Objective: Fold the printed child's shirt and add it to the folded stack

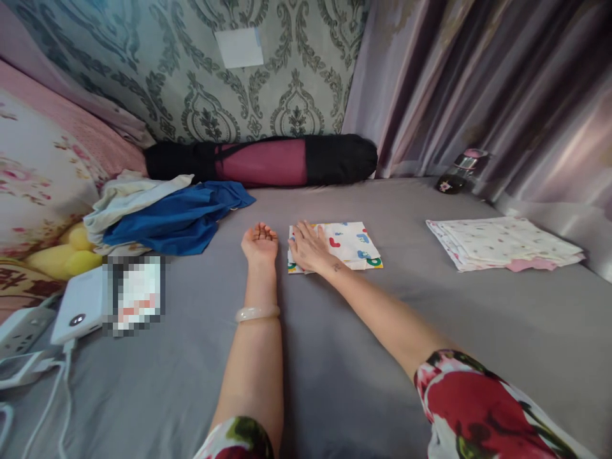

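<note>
My right hand lies flat, fingers extended, on the left part of a folded white cloth printed with red, blue and green figures. The cloth forms a small rectangle with slightly uneven layers at its near edge. Just left of it, my left hand rests palm up on the grey sheet. Its fingers are loosely curled and nothing is in it. A pale bangle circles the left forearm.
Folded patterned fabric lies at right, with a dark bottle behind it. Blue clothing is heaped at left. A white power bank with cables sits near left. Along the wall runs a black and maroon long bag.
</note>
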`<action>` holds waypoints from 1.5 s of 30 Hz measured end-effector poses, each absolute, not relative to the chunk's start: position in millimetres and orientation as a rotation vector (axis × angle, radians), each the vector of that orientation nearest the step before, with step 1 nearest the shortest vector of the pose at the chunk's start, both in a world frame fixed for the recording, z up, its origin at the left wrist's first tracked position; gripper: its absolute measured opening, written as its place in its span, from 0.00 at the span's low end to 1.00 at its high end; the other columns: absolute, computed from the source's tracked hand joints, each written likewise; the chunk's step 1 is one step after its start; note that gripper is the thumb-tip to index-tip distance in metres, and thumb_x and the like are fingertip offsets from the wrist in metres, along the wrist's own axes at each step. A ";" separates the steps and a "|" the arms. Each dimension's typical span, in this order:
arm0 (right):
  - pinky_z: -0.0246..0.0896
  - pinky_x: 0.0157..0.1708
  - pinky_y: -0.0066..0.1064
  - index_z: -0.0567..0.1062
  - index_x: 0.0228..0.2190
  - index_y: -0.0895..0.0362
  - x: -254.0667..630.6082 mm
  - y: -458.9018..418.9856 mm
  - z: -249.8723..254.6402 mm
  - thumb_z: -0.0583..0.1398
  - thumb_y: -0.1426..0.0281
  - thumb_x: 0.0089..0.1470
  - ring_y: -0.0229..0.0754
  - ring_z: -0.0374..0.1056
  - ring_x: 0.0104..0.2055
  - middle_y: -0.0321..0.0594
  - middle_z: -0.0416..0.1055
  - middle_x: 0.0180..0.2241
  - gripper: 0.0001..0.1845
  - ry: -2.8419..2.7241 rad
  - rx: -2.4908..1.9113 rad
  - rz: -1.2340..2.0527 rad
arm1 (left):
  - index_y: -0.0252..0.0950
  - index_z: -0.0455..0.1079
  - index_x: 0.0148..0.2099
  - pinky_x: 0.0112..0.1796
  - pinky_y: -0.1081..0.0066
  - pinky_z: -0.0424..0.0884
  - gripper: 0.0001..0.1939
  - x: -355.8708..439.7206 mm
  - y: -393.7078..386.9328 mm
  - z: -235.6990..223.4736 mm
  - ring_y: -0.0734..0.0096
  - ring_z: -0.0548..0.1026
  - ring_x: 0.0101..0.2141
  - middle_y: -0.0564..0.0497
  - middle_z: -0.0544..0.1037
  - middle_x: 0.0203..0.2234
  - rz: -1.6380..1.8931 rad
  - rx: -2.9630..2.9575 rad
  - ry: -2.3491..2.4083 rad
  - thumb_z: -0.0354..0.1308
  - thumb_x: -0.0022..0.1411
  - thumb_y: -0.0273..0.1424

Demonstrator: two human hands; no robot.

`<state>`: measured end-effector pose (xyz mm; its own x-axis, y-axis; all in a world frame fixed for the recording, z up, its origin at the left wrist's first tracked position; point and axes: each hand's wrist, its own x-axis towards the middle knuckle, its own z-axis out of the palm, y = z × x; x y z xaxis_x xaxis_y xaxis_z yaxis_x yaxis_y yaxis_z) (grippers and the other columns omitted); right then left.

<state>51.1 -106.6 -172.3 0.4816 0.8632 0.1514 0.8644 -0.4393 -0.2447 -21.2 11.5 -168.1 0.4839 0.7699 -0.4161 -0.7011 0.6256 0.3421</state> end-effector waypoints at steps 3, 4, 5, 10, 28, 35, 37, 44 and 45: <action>0.30 0.65 0.50 0.57 0.62 0.68 44.6 -100.9 -175.1 0.40 0.62 0.66 0.49 0.39 0.69 0.51 0.48 0.67 0.32 -1.512 -2.429 0.062 | 0.35 0.65 0.32 0.28 0.76 0.64 0.13 -21.5 11.9 -167.4 0.78 0.69 0.23 0.52 0.71 0.25 0.906 0.139 0.583 0.42 0.66 0.30; 0.30 0.65 0.50 0.57 0.62 0.68 43.6 -100.3 -176.3 0.40 0.62 0.66 0.49 0.39 0.69 0.51 0.48 0.67 0.32 -1.507 -2.431 0.083 | 0.35 0.65 0.32 0.28 0.76 0.64 0.13 -21.4 11.8 -167.0 0.78 0.69 0.23 0.52 0.71 0.25 0.906 0.137 0.582 0.43 0.66 0.30; 0.30 0.65 0.50 0.57 0.63 0.68 43.2 -100.1 -177.5 0.40 0.62 0.66 0.49 0.39 0.69 0.50 0.47 0.67 0.31 -1.501 -2.431 0.098 | 0.35 0.65 0.32 0.28 0.76 0.64 0.13 -21.3 11.7 -166.6 0.78 0.68 0.23 0.52 0.71 0.24 0.903 0.132 0.581 0.43 0.66 0.30; 0.30 0.65 0.49 0.58 0.62 0.65 43.7 -100.3 -180.8 0.41 0.62 0.65 0.48 0.40 0.69 0.49 0.48 0.67 0.30 -1.478 -2.414 0.093 | 0.34 0.66 0.32 0.28 0.76 0.64 0.13 -20.5 11.4 -166.7 0.78 0.69 0.23 0.52 0.70 0.24 0.897 0.142 0.575 0.43 0.66 0.31; 0.31 0.65 0.50 0.54 0.64 0.66 103.6 -161.8 -173.1 0.39 0.62 0.65 0.50 0.39 0.69 0.49 0.47 0.67 0.32 -1.410 -2.560 0.070 | 0.35 0.70 0.50 0.54 0.57 0.65 0.17 15.5 -33.4 -195.3 0.58 0.72 0.50 0.41 0.76 0.48 0.676 2.309 0.435 0.52 0.58 0.24; 0.30 0.65 0.50 0.53 0.65 0.64 102.2 -159.1 -180.3 0.40 0.61 0.64 0.50 0.39 0.69 0.48 0.47 0.67 0.33 -1.381 -2.549 0.068 | 0.37 0.72 0.46 0.59 0.55 0.59 0.14 16.4 -31.3 -201.2 0.56 0.69 0.54 0.40 0.73 0.51 0.704 2.238 0.394 0.55 0.58 0.22; 0.29 0.65 0.50 0.53 0.65 0.64 103.2 -159.2 -178.0 0.40 0.61 0.64 0.50 0.38 0.69 0.48 0.46 0.67 0.33 -1.374 -2.535 0.088 | 0.39 0.73 0.41 0.60 0.56 0.56 0.13 16.6 -32.5 -199.8 0.56 0.70 0.54 0.42 0.75 0.48 0.741 2.032 0.392 0.58 0.54 0.20; 0.29 0.65 0.51 0.52 0.65 0.64 114.6 -176.3 -163.1 0.39 0.61 0.65 0.50 0.36 0.70 0.49 0.44 0.68 0.32 -1.296 -2.530 0.152 | 0.39 0.71 0.36 0.62 0.54 0.47 0.11 10.6 -38.8 -192.3 0.51 0.63 0.58 0.41 0.72 0.51 0.742 1.919 0.504 0.62 0.50 0.21; 0.27 0.65 0.52 0.52 0.65 0.64 116.0 -180.7 -163.1 0.39 0.61 0.65 0.50 0.35 0.70 0.50 0.44 0.68 0.32 -1.273 -2.563 0.102 | 0.39 0.70 0.37 0.62 0.53 0.44 0.11 10.0 -39.2 -192.5 0.49 0.61 0.60 0.40 0.71 0.53 0.754 1.952 0.546 0.63 0.50 0.22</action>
<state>116.0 -180.7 -163.1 0.6097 0.7905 0.0592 0.7709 -0.5738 -0.2765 10.0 -39.2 -192.5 0.7115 0.6443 0.2806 0.0653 -0.4582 0.8864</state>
